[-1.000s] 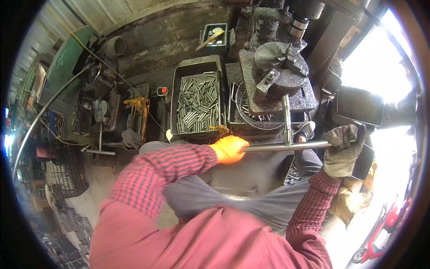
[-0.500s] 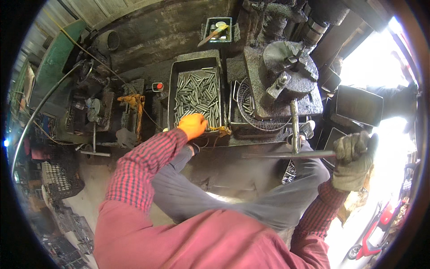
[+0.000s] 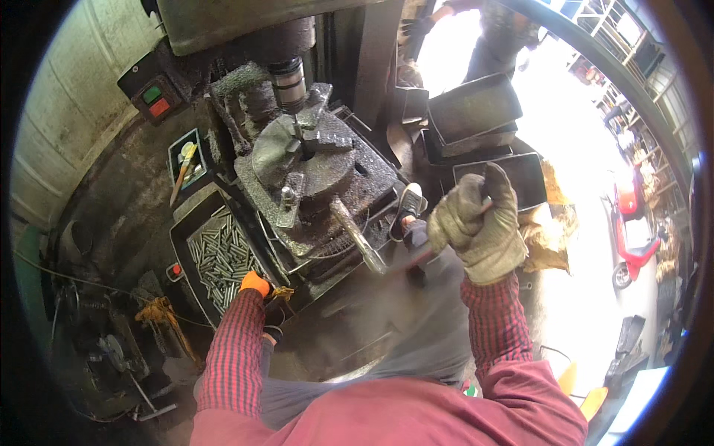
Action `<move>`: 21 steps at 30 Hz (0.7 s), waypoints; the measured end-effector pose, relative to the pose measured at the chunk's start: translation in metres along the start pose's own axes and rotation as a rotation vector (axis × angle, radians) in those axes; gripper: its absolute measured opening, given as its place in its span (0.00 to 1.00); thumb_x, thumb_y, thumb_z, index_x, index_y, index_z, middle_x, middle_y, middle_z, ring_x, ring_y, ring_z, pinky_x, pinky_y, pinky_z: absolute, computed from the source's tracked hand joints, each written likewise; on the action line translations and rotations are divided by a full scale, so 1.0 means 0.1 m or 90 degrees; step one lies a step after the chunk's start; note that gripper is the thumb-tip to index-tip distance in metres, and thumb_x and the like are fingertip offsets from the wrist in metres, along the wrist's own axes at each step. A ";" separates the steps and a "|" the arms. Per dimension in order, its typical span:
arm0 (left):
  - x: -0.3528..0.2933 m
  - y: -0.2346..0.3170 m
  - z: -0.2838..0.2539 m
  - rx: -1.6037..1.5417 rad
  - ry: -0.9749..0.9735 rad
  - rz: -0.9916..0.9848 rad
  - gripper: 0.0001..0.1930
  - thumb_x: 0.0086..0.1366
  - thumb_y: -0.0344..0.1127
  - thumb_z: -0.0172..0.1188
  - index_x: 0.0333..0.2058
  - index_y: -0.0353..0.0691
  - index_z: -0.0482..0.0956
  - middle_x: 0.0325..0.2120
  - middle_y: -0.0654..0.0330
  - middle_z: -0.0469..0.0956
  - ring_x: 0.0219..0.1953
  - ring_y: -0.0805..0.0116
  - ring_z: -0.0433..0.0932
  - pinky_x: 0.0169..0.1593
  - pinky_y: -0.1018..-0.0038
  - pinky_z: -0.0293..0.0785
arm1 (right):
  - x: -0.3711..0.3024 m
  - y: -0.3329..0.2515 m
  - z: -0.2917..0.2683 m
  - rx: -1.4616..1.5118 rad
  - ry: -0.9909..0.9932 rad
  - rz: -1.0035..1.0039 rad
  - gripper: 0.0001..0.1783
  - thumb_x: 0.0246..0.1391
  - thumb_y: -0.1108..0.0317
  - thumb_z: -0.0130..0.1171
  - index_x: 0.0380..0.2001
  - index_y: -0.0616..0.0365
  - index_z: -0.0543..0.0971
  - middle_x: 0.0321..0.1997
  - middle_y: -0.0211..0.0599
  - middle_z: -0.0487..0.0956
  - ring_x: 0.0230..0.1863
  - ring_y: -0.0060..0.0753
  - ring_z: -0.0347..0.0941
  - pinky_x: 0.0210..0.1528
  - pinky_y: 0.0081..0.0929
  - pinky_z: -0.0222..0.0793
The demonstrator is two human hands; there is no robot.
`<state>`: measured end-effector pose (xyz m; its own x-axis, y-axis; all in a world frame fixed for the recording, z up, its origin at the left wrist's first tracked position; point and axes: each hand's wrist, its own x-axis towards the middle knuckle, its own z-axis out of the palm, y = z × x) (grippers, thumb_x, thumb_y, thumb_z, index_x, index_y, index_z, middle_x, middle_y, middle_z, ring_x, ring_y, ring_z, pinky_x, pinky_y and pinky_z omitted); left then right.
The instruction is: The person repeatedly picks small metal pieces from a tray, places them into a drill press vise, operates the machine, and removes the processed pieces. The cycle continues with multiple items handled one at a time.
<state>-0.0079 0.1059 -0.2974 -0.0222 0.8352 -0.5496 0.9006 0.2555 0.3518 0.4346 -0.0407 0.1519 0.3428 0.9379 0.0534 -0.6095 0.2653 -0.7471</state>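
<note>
My right hand (image 3: 480, 223), in a grey work glove, is closed around the end of a thin handle bar (image 3: 420, 259). That bar reaches toward the outer end of a thick metal shaft (image 3: 358, 238), which sticks out of the round chuck (image 3: 271, 160) on the drill press table. Above the chuck hangs a drill bit (image 3: 297, 128). My left hand (image 3: 255, 284), in an orange glove, is bunched at the near end of a metal tray (image 3: 178, 238) full of short steel pins (image 3: 222, 256). Its fingertips are hidden, so anything inside them does not show.
A small bin (image 3: 176, 152) with a brush (image 3: 182, 175) stands behind the tray. A red-and-green switch box (image 3: 154, 100) is at the back left. Dark bins (image 3: 476, 108) are stacked to the right. Another person (image 3: 498, 41) is beyond them; a red scooter (image 3: 631, 245) stands far right.
My view has swung right, toward the drill press. The right hand has turned thumb-up, still gripping the bar, which is tilted now. The left hand stays at the tray's near end.
</note>
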 end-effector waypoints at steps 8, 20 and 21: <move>-0.63 -0.50 -0.55 -0.311 0.111 -0.016 0.19 0.70 0.36 0.66 0.54 0.29 0.82 0.46 0.46 0.87 0.49 0.55 0.85 0.53 0.60 0.79 | -0.52 0.12 0.97 -0.823 -0.547 0.178 0.18 0.65 0.55 0.63 0.38 0.62 0.84 0.35 0.51 0.84 0.35 0.47 0.85 0.39 0.40 0.81; -1.96 1.25 -2.38 -0.900 0.118 0.310 0.15 0.82 0.38 0.59 0.58 0.34 0.79 0.43 0.58 0.86 0.40 0.74 0.81 0.44 0.74 0.77 | -0.68 1.48 -0.94 -0.640 -0.201 0.036 0.26 0.68 0.62 0.64 0.66 0.60 0.77 0.58 0.51 0.85 0.58 0.47 0.83 0.62 0.37 0.80; -1.95 1.45 -2.45 -0.937 0.094 0.342 0.16 0.82 0.38 0.59 0.59 0.35 0.79 0.45 0.59 0.86 0.44 0.73 0.83 0.46 0.74 0.78 | -0.61 1.29 -1.08 -0.738 -0.077 0.103 0.30 0.66 0.64 0.65 0.69 0.58 0.75 0.60 0.47 0.84 0.57 0.41 0.82 0.63 0.34 0.79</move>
<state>0.0209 0.0989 0.0464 0.0291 0.9965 -0.0777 -0.3772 0.0830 0.9224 0.4120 -0.0881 -0.0198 0.2134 0.9736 -0.0817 0.3960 -0.1626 -0.9038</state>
